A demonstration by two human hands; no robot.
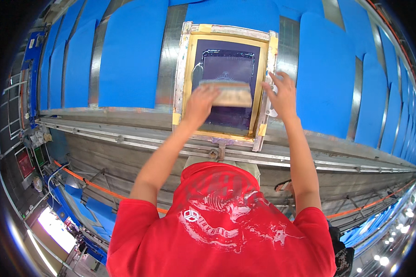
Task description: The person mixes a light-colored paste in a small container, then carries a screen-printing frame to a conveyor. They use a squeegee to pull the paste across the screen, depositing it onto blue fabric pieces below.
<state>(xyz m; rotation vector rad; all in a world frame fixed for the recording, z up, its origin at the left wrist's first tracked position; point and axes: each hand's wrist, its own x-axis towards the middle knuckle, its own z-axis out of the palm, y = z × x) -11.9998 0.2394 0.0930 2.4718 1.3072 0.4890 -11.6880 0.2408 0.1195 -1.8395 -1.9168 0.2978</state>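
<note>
My left hand (201,104) grips the left end of a wooden-handled squeegee (234,96), which is slightly blurred. The squeegee lies crosswise over the dark mesh (230,121) of a screen-printing frame (182,69). Above it on the mesh shows a pale design (225,75), partly covered by the squeegee. Glossy dark ink (252,59) edges the printing area. Over the frame's right side is my right hand (283,93), its fingers apart and nothing in them. I cannot tell whether its fingertips touch the frame.
Blue panels (131,55) line the long table on both sides of the frame, with metal strips (171,51) between them. A metal rail (162,144) runs along the near edge, with a bracket (222,150) below the frame. An orange strip (94,184) crosses lower left.
</note>
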